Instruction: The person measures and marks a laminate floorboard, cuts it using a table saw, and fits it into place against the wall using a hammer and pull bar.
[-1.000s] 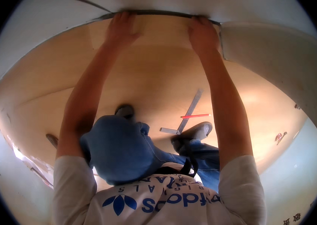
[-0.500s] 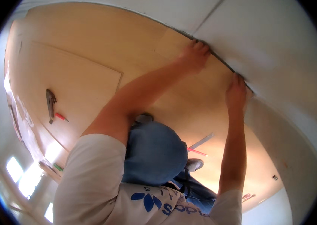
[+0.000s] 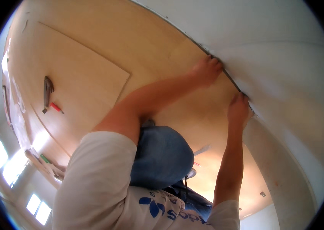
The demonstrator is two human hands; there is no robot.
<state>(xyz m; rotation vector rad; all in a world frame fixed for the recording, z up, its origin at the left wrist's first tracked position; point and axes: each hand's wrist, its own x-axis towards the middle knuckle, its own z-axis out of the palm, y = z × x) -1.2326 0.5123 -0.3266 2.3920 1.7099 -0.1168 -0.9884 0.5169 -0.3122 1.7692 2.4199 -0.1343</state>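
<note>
Both hands are at the dark gap where the pale plywood sheet [image 3: 173, 42] meets the white wall [image 3: 277, 65]. My left hand [image 3: 208, 71] curls its fingers onto the sheet's edge. My right hand [image 3: 238, 106] does likewise lower along that edge, nearer the grey-beige corner piece [image 3: 269, 161]. A grey straightedge [image 3: 202, 150] and a red pencil [image 3: 197, 164] lie on the plywood past my bent knee in blue jeans [image 3: 162, 157], partly hidden by it.
At left lie a second board [image 3: 73, 65], a dark hand tool [image 3: 47, 92] and a red marker [image 3: 56, 107]. Offcuts and a green object [image 3: 45, 158] line the sheet's far-left edge, with bright windows [image 3: 14, 172] beyond. A rounded, beige surface curves down at right.
The view has swung round, so the wall edge now runs diagonally and more of the left side shows. Both hands stay at that edge, appearing farther right and lower in the picture.
</note>
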